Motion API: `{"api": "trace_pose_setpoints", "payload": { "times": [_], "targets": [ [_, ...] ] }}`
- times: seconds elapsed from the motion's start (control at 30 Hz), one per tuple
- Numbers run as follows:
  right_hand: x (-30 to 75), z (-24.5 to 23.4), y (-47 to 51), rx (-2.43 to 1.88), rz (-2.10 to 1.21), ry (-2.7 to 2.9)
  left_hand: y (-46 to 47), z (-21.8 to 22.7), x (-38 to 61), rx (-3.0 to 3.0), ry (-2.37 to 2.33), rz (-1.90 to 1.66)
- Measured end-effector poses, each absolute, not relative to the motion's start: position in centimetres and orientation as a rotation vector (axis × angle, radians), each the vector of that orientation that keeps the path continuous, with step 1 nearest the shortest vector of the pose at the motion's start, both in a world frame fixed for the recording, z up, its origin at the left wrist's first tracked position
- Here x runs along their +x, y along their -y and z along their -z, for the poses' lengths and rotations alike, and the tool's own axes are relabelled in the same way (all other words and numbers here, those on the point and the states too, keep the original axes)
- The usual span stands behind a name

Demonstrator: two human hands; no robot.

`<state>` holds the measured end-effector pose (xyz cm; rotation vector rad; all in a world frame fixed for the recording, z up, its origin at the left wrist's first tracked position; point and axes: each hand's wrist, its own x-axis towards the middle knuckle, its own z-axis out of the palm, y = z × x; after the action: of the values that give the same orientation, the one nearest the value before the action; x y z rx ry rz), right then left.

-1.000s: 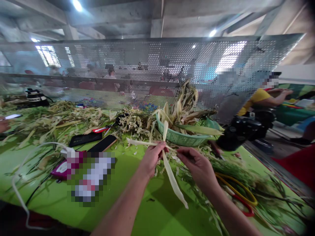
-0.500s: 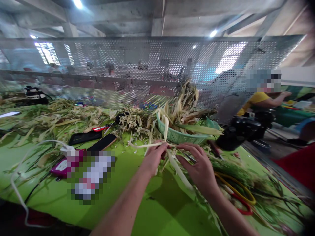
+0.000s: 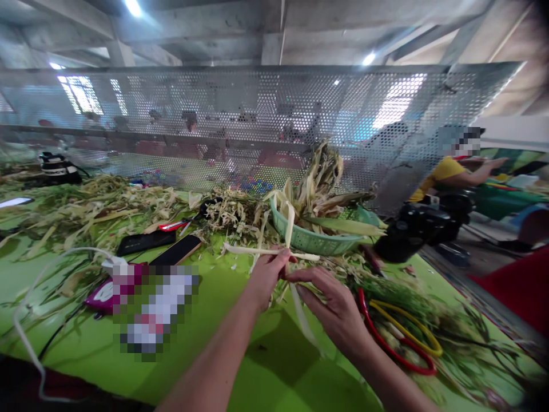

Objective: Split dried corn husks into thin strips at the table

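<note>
My left hand pinches pale corn husk strips where they cross. One strip lies sideways over the fingertips and another stands up toward the basket. A further husk strip hangs down below, between the two hands. My right hand has its index finger and thumb closed around the top of this hanging strip, close by the left fingertips. Exactly where the strips meet is hidden behind my fingers. Beyond the hands stands a green plastic basket with dry corn husks in it.
Red and yellow loop handles lie beside my right forearm, among green fibres. To the left are dark phones, a red cutter, a purple pouch and a white cable. Husk scraps border a perforated metal screen. A person sits at right.
My right hand has shifted left and slightly down, from the right end of the sideways strip to the hanging strip. That end now shows free. My left hand keeps its pinch.
</note>
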<state>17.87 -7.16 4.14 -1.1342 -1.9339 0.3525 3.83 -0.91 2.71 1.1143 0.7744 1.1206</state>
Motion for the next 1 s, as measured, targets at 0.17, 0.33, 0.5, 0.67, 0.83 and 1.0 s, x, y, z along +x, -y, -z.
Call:
{"api": "trace_pose_setpoints", "payload": {
  "times": [0.17,0.33,0.5,0.67,0.83,1.0],
  "targets": [
    [18.3,-3.9,7.0,-1.18,-0.472,1.755,0.8,-2.4,3.6,1.129,-0.787,-1.118],
    [18.7,-4.3,6.2,-1.256,-0.591,1.481,1.1,-3.0,3.6,1.076,-0.788,-1.12],
    [17.9,-6.2,5.3,-1.19,-0.924,1.328,1.4,-4.0,4.0,0.942,-0.749,-1.206],
    [17.3,-7.7,3.9,-1.063,-1.017,1.309,1.3,-5.0,3.7,0.987,-0.72,-1.253],
    [17.2,-7.9,2.1,-1.02,-0.979,1.386,1.2,-6.1,2.4,1.137,-0.729,-1.215],
    [17.3,-6.9,0.5,-0.997,-0.905,1.454,0.8,-5.7,2.4,1.175,-0.808,-1.167]
  ]
}}
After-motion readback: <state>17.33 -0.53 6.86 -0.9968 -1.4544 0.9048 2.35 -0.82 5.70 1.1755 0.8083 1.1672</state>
